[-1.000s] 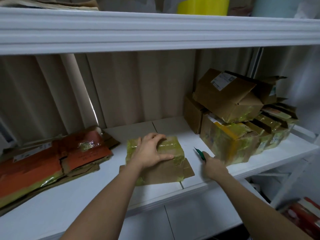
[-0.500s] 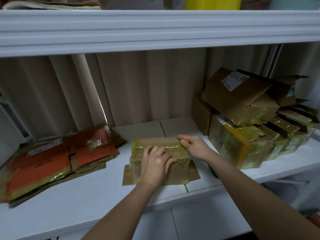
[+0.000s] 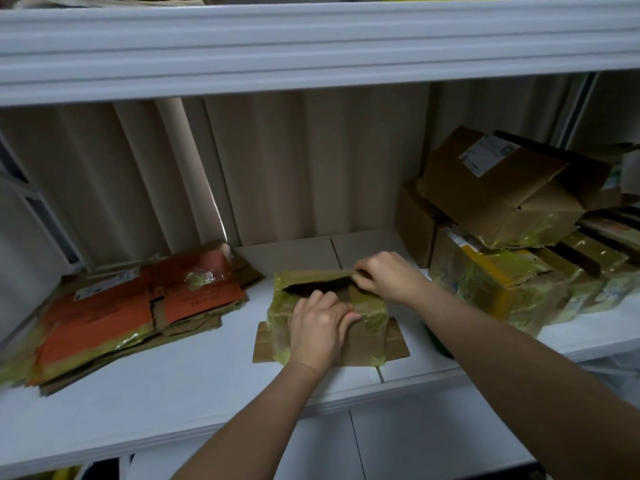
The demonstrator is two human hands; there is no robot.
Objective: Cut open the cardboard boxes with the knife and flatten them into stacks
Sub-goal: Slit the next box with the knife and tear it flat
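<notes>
A small cardboard box (image 3: 370,306) wrapped in yellow-green tape sits on the white shelf (image 3: 173,386) in front of me. Its top seam gapes open with a dark slit. My left hand (image 3: 318,323) grips the near flap of the top. My right hand (image 3: 388,275) pinches the far flap at the right end of the slit. The green knife (image 3: 437,339) lies on the shelf to the right of the box, mostly hidden under my right forearm.
A stack of flattened orange and brown cardboard (image 3: 131,310) lies at the left of the shelf. Several taped boxes (image 3: 512,251) are piled at the right. An upper shelf edge (image 3: 311,50) runs overhead, and a curtain hangs behind.
My right hand put down the knife and moved onto the box top. Both hands have pulled the top seam apart, so a dark opening now shows.
</notes>
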